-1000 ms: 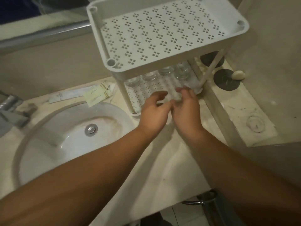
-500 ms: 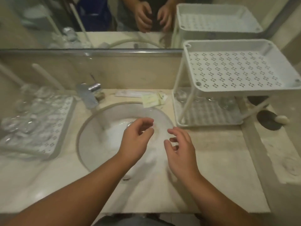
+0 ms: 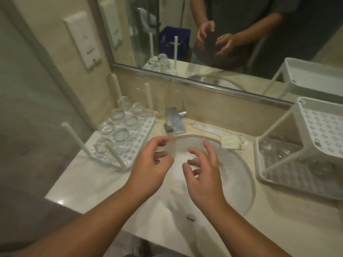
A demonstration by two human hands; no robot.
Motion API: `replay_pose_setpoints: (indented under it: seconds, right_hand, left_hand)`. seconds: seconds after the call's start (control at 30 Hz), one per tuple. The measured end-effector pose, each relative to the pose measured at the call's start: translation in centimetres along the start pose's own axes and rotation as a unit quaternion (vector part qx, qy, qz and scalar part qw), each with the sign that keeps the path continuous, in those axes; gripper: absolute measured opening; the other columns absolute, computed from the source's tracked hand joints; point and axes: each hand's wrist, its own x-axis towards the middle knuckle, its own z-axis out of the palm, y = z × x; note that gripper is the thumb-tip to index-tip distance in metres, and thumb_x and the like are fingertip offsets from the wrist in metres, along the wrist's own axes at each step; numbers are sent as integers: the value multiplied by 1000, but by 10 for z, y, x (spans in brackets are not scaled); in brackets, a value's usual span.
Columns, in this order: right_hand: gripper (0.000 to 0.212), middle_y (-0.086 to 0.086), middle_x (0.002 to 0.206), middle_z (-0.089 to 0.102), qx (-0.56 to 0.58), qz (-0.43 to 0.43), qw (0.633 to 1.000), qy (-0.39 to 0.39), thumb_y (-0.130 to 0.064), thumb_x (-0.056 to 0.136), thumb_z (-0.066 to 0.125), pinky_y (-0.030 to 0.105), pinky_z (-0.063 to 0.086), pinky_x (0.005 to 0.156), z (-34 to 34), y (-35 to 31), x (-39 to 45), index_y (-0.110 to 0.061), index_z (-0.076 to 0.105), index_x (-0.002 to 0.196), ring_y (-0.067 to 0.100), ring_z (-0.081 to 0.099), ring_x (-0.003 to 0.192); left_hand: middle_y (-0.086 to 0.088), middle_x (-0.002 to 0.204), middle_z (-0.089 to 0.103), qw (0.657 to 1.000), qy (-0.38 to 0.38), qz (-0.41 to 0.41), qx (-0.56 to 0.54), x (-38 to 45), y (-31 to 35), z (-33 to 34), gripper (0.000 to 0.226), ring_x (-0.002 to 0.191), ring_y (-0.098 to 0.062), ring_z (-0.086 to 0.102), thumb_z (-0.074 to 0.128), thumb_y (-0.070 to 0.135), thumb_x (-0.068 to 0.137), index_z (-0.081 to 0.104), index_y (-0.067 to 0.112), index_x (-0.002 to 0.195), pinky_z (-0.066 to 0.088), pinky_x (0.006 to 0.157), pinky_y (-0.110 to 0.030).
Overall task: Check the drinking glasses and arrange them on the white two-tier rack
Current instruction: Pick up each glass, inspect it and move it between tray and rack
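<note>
From the head camera, two bare forearms reached up from the bottom of the frame, and both hands hovered over a white sink (image 3: 239, 184) at centre. The left hand (image 3: 150, 170) and the right hand (image 3: 203, 175) held nothing; their fingers were loosely curled and spread, a small gap between the two hands. At centre left, a group of clear drinking glasses (image 3: 118, 127) stood close together on a white perforated tray (image 3: 137, 143) with upright posts rising from it. At the right edge stood the white two-tier rack (image 3: 278, 173), its upper shelf seemingly bare, with a few more glasses, blurred, on the lower shelf. The glasses on the left were packed tightly, so a hand reaching among them would likely knock one against its neighbour or a post, and clear glass against pale stone is hard to judge. Carrying one across the sink to the rack risked a drop into the hard basin. The rack's slanted legs could catch a rim on the way in. The surface was a glossy beige stone counter (image 3: 92, 182), with a chrome tap (image 3: 174, 122) behind the sink and small paper packets (image 3: 231, 142) beside it. A wide mirror (image 3: 241, 34) filled the upper frame, reflecting the hands, and a wall plate (image 3: 83, 37) sat at upper left.
</note>
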Motion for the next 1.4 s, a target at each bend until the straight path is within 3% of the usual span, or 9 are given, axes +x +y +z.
replay_pose_setpoints:
  seconds: [0.13, 0.23, 0.33, 0.43, 0.57, 0.77, 0.87, 1.0, 1.4]
  right_hand:
    - [48, -31, 158, -8, -6, -24, 999, -32, -29, 93, 62, 13, 50, 75, 38, -30, 7, -55, 42, 128, -4, 59, 105]
    - [64, -30, 157, -16, 3, -19, 999, -50, -28, 93, 63, 7, 47, 70, 52, -37, 16, -57, 33, 140, -5, 61, 101]
    - [64, -23, 158, 11, -3, -68, 996, -59, -23, 92, 63, 6, 46, 66, 112, -68, 30, -46, 35, 146, -2, 64, 87]
    - [52, -22, 127, 47, -17, -99, 994, -49, -27, 90, 62, 14, 48, 71, 117, -77, 42, -36, 46, 138, 6, 59, 84]
    - [35, -22, 113, 53, -56, -128, 988, -69, -34, 88, 58, 9, 41, 72, 148, -88, 56, -37, 57, 123, 6, 57, 91]
    - [25, -22, 111, 54, -118, -123, 978, -123, -28, 93, 61, 6, 38, 75, 179, -91, 77, -33, 62, 118, -4, 54, 96]
    - [21, -23, 109, 57, -123, -95, 979, -135, -31, 95, 58, 6, 39, 73, 186, -90, 87, -33, 64, 115, -5, 55, 93]
    - [16, -19, 104, 64, -92, -42, 986, -129, -32, 95, 58, 8, 42, 71, 191, -88, 98, -29, 68, 107, -2, 58, 86]
    - [11, -12, 97, 68, -70, 36, 989, -125, -29, 95, 59, 6, 42, 68, 188, -85, 106, -28, 68, 99, 1, 60, 78]
  left_hand:
    - [20, 133, 49, 999, 37, 6, -11, 0, -4, -50, 45, 105, -3, 66, 61, 36, 77, 51, 52, 118, 47, 82, -17]
    - [21, 135, 48, 999, 51, 19, 6, -1, -5, -68, 50, 94, -5, 70, 63, 32, 79, 50, 48, 125, 52, 84, -31]
    - [19, 132, 50, 993, 114, 22, 4, 4, -20, -137, 53, 84, -8, 69, 64, 31, 78, 51, 43, 127, 52, 82, -33]
    - [19, 122, 55, 987, 154, 18, 37, 17, -29, -147, 43, 77, -5, 64, 64, 26, 81, 54, 46, 118, 47, 71, -25]
    - [14, 117, 57, 980, 184, -16, 71, 39, -61, -176, 40, 86, -4, 60, 67, 18, 85, 52, 45, 111, 50, 73, -28]
    - [7, 136, 50, 971, 135, -47, 192, 71, -105, -188, 62, 115, -9, 53, 73, 29, 83, 45, 31, 138, 36, 87, -20]
    - [4, 138, 48, 965, 112, -53, 231, 83, -122, -186, 73, 125, -16, 50, 77, 35, 79, 40, 32, 142, 42, 89, -25]
    - [6, 140, 46, 952, 91, -71, 282, 89, -141, -182, 83, 128, -19, 49, 81, 45, 73, 38, 34, 143, 48, 94, -36]
    - [12, 131, 60, 963, 126, -41, 235, 94, -154, -182, 65, 119, -11, 58, 87, 34, 72, 59, 28, 130, 46, 95, -26]
